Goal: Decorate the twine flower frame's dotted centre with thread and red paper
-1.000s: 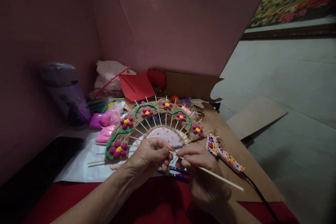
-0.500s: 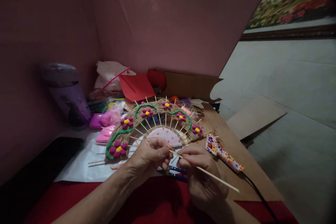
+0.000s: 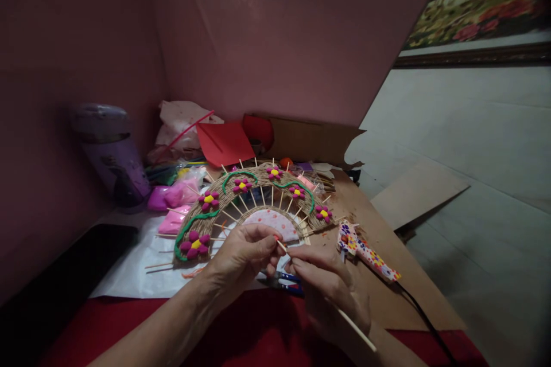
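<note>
My left hand [image 3: 245, 255] pinches a small orange bit at the tip of a thin wooden skewer [image 3: 353, 325]. My right hand [image 3: 329, 287] grips the same skewer, whose free end points down and to the right past my wrist. Both hands hover just in front of a half-round jute fan [image 3: 253, 195] woven on sticks, decorated with magenta and yellow flowers and green cords. A glue gun [image 3: 365, 252] covered in patterned paper lies to the right of my right hand.
A purple bottle [image 3: 112, 152] stands at the left. Pink clay bags [image 3: 172, 198], a red folded paper [image 3: 224, 142] and a cardboard box [image 3: 310, 137] sit behind the fan. Small snips [image 3: 282, 282] lie under my hands. A pink board [image 3: 279, 34] walls the back.
My right hand has turned and dropped, so the skewer's free end swung downward towards my wrist. My left hand keeps its pinch at the tip.
</note>
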`<state>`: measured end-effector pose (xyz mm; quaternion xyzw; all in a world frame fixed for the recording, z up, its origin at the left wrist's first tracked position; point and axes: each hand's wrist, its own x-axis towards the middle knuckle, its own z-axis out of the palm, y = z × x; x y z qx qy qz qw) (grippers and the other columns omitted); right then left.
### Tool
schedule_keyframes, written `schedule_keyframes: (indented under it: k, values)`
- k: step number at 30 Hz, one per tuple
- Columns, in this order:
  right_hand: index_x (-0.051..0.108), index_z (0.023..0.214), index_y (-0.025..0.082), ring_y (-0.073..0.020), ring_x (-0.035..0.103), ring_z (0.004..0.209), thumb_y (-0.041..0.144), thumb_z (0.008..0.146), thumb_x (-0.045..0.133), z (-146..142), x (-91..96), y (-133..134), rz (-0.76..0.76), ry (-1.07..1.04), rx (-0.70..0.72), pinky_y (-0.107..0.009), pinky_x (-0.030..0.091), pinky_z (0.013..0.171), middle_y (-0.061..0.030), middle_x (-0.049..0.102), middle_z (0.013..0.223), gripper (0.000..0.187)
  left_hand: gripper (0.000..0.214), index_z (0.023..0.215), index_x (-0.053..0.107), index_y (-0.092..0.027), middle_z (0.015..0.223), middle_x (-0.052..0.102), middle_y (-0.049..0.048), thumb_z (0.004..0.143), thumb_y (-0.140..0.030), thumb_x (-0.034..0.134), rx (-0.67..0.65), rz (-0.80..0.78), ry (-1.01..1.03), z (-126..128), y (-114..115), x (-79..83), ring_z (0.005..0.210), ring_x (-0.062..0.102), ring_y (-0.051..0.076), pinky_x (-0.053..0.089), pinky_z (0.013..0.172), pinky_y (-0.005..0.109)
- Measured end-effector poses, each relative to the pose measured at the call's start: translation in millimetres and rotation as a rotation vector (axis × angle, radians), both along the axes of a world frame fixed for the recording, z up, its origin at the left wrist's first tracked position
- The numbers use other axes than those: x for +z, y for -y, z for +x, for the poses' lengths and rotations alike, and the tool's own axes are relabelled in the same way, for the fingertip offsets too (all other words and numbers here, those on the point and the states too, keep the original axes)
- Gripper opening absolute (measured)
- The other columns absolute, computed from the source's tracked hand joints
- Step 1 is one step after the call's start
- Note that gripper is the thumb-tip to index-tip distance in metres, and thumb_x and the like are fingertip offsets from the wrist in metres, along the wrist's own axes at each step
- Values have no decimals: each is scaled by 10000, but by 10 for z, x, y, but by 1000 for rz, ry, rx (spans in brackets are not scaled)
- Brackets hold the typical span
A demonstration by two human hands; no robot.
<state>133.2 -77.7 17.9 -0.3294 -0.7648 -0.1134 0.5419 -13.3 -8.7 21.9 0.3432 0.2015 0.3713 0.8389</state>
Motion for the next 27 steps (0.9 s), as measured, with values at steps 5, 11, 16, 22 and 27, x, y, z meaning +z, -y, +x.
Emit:
schedule_keyframes:
  k: [5, 11, 16, 22, 27]
  values:
    - [599, 977, 223, -154, 688, 784, 98, 846, 529, -20, -24, 12, -73, -90, -8, -245, 582, 642, -60, 697, 898, 195, 235, 625, 656, -88, 534, 645, 44, 550, -235, 824, 20, 14, -5, -5, 9, 19, 386, 529, 76, 397, 365, 159]
    - [681, 766, 208, -132, 676, 642, 197, 865, 536, -19, 80, 25, -159, 11, -104, -202, 556, 577, -43, 707, 747, 176, 242, 636, 655, -91, 522, 638, 37, 551, -242, 823, 19, 35, -12, 9, 31, 15, 391, 529, 78, 399, 353, 157]
    - [704, 723, 217, -120, 659, 587, 206, 900, 469, -37, 122, 7, -263, 69, -40, -184, 524, 532, -32, 706, 685, 295, 239, 611, 648, -91, 510, 633, 36, 553, -246, 821, 9, 42, -6, 23, 48, 13, 384, 523, 79, 401, 340, 158]
    - [635, 869, 204, -165, 680, 749, 142, 872, 465, -70, -102, 1, -172, -52, -10, -263, 557, 626, -85, 690, 844, 181, 261, 606, 654, -85, 506, 634, 44, 532, -261, 832, 17, 62, 2, 2, 43, 42, 378, 527, 86, 395, 327, 157]
    - [528, 1046, 224, -160, 678, 803, 60, 817, 515, -61, -107, 6, -51, -73, 39, -264, 564, 657, -75, 670, 908, 282, 264, 592, 649, -92, 487, 619, 33, 531, -272, 832, 30, 77, -12, -4, 46, 62, 374, 511, 82, 386, 324, 160]
